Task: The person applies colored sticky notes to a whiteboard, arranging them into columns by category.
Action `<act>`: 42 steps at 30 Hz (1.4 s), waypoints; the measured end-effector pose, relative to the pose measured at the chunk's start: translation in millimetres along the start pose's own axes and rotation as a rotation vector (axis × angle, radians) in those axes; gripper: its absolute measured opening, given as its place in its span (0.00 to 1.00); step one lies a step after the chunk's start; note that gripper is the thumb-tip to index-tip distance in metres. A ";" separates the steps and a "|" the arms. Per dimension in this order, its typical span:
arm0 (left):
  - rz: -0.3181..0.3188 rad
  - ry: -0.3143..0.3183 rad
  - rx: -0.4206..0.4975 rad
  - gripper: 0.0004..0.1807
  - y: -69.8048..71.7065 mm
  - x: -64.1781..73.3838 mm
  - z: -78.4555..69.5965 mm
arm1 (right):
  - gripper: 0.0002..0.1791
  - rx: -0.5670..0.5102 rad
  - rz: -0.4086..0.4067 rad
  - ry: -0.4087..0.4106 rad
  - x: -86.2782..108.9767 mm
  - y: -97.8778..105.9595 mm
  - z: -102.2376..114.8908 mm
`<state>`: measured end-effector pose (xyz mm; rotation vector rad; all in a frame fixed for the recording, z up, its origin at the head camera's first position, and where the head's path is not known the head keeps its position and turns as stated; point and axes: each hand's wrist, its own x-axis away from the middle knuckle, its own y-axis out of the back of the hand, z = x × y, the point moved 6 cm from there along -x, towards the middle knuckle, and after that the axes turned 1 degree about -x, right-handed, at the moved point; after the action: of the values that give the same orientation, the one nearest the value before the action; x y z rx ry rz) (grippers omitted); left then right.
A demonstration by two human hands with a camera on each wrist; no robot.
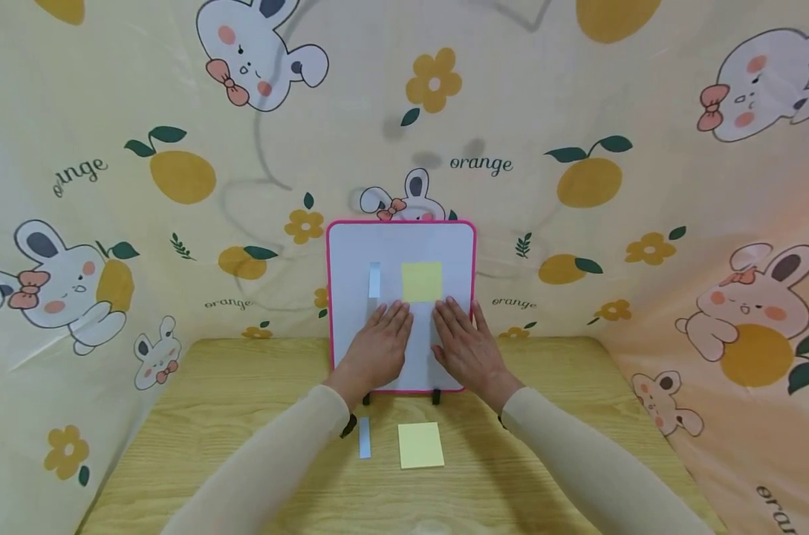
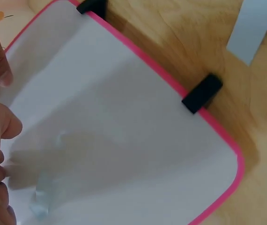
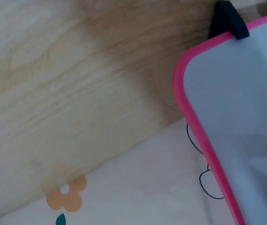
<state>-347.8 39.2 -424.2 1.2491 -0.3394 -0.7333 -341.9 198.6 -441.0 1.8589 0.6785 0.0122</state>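
A whiteboard with a pink rim stands upright on black feet. A square yellow sticky note is on its upper right part, and a narrow light-blue strip is to the left. My left hand lies before the board with fingers extended, fingertips just below and left of the yellow note. Fingers straight, my right hand is at the note's lower right edge. Both hands hold nothing. The right wrist view has no hand in it, only the board's corner.
On the wooden table, in front of the board, lie a yellow sticky note pad and a light-blue strip. Behind hangs a printed cloth with rabbits and oranges, also covering both sides.
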 end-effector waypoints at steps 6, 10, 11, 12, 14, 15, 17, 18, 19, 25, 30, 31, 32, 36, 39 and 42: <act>0.001 0.024 0.104 0.35 -5.5 15.0 -6.8 | 0.38 -0.072 -0.057 -0.019 9.1 1.1 7.1; -0.003 0.028 0.187 0.35 -11.9 32.8 -13.3 | 0.35 -0.134 -0.120 -0.029 20.4 3.1 14.2; 0.000 0.027 0.206 0.35 -14.1 38.0 -15.3 | 0.34 -0.149 -0.134 -0.028 24.3 3.9 16.8; 0.000 0.023 0.223 0.36 -16.0 43.5 -17.3 | 0.33 -0.165 -0.146 -0.026 28.7 4.4 19.5; 0.007 0.019 0.269 0.36 -20.8 55.8 -21.8 | 0.30 -0.196 -0.166 -0.018 38.9 4.6 25.4; 0.011 0.016 0.290 0.36 -23.5 62.0 -24.2 | 0.29 -0.212 -0.175 -0.013 44.2 4.2 28.5; 0.023 0.005 0.325 0.36 -30.4 74.2 -29.6 | 0.27 -0.248 -0.183 0.001 55.7 3.3 34.6; 0.029 -0.004 0.344 0.36 -33.6 80.3 -32.6 | 0.26 -0.266 -0.181 0.007 61.4 2.2 37.6; 0.036 -0.012 0.357 0.36 -37.4 86.0 -35.7 | 0.26 -0.283 -0.181 0.014 66.9 1.0 40.6; 0.117 -0.088 0.391 0.40 -55.0 113.4 -55.3 | 0.27 -0.323 -0.168 0.076 94.6 -3.4 60.6; 0.186 -0.132 0.407 0.44 -62.8 126.8 -66.5 | 0.27 -0.335 -0.109 0.142 110.0 -6.0 77.3; 0.195 -0.137 0.406 0.45 -64.1 128.5 -67.6 | 0.27 -0.339 -0.089 0.151 112.1 -6.4 79.9; 0.201 -0.142 0.402 0.46 -65.7 129.9 -68.4 | 0.27 -0.346 -0.070 0.158 113.8 -6.5 82.3; 0.199 -0.168 0.370 0.50 -73.5 133.3 -70.5 | 0.26 -0.375 0.010 0.181 118.9 -8.8 89.9; 0.192 -0.191 0.350 0.52 -80.7 134.4 -72.9 | 0.24 -0.391 0.043 0.209 123.0 -10.6 95.4; 0.196 -0.204 0.342 0.53 -87.2 134.9 -75.6 | 0.22 -0.410 0.047 0.234 127.3 -10.3 100.2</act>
<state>-231.0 -6.7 -549.9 1.4395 -0.7692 -0.6520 -207.8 172.9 -528.7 1.4883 0.7311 0.3778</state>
